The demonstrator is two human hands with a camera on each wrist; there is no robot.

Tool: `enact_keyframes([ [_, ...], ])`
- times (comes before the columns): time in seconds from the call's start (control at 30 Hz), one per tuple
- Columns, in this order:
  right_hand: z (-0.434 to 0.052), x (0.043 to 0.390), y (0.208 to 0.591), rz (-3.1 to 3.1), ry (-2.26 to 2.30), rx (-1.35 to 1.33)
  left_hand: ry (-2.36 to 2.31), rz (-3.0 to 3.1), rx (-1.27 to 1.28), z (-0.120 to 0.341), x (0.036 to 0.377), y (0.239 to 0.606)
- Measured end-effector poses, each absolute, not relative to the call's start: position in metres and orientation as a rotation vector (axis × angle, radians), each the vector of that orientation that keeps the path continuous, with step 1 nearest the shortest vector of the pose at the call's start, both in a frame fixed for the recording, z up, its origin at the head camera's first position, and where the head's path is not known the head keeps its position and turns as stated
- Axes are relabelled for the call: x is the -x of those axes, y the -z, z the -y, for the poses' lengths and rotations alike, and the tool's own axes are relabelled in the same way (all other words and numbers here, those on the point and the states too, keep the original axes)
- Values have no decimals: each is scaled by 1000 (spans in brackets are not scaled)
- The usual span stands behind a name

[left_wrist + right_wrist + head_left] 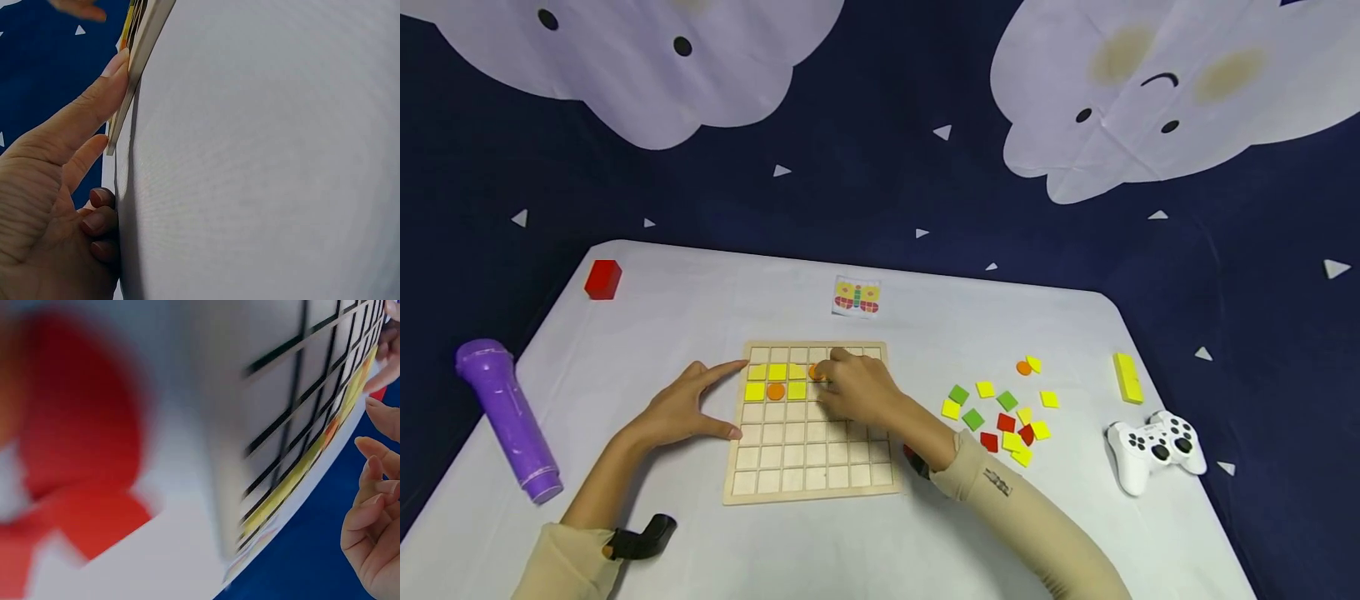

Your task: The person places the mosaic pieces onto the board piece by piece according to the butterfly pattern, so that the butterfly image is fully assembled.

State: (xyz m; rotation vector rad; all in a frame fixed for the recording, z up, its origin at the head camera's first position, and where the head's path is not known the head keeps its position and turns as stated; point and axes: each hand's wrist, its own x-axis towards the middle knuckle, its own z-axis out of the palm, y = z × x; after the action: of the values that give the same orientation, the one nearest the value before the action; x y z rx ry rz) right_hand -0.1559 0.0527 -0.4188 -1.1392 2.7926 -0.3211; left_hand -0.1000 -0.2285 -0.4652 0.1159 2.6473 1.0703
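Placing an orange piece (817,372) on the board (811,467).
Your left hand (685,408) lies open, bracing it; your right hand (857,387) probably pinches the piece and could knock yellow tiles (777,372).

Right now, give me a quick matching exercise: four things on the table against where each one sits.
Things:
1. red block
2. purple microphone
3. game controller
4. butterfly card

Places:
A. right edge, near side
B. just beyond the board
C. far left corner
D. left edge

Pairs: 1-C, 2-D, 3-A, 4-B
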Motion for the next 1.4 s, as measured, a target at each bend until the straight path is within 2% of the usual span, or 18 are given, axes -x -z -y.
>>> enact_keyframes([
  [0.43, -158, 156, 418, -2999, 360, 828, -1074, -2647, -118, 229, 100, 466],
  [0.7, -199, 154, 423, -3044, 425, 590, -1070, -2646, -106, 229, 101, 464],
  [1.1, -227, 147, 437, -3020, 442, 455, -1069, -2643, -99, 228, 99, 463],
  [1.4, -230, 153, 441, -3016, 488, 486, -1045, -2653, -95, 227, 99, 465],
])
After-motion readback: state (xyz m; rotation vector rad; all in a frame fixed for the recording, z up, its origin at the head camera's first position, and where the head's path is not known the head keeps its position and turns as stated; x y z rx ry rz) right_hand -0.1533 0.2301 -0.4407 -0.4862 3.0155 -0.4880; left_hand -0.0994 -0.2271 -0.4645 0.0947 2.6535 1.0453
